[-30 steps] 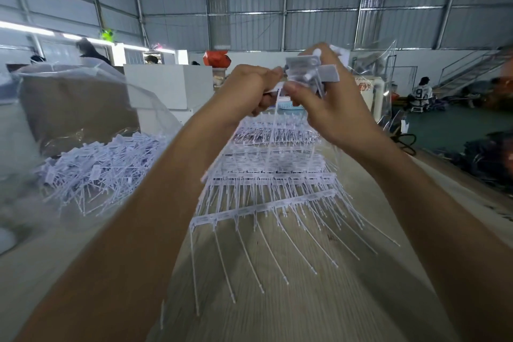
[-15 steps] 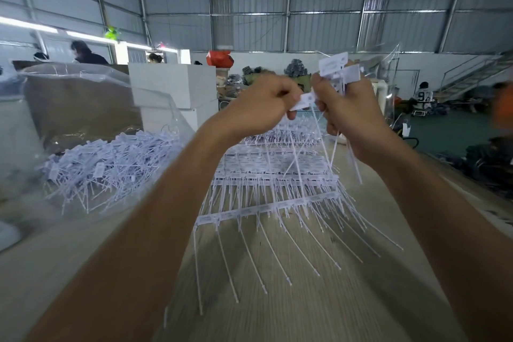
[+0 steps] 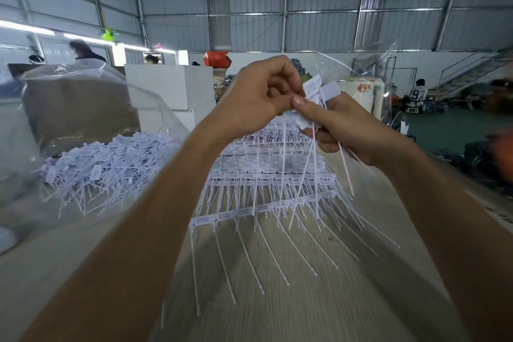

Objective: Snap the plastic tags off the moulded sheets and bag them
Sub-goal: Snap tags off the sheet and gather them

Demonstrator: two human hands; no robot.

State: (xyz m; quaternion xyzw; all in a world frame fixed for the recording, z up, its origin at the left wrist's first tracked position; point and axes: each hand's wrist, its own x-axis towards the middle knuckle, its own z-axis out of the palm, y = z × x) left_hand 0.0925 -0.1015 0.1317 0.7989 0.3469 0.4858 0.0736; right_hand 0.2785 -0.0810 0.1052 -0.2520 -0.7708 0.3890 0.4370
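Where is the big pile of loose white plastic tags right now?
In the head view, the heap of loose white plastic tags lies on the left, inside the clear plastic bag, beside the stacked white moulded sheets on the wooden table.

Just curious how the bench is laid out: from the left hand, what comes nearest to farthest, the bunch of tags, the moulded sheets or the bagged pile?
1. Bunch of tags: touching the left hand, held by both hands.
2. Moulded sheets: on the table just beneath.
3. Bagged pile: far left, inside clear plastic.

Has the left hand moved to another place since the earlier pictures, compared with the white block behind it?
Cannot tell: the left hand lies farther right of the white block, but the camera also shifted.
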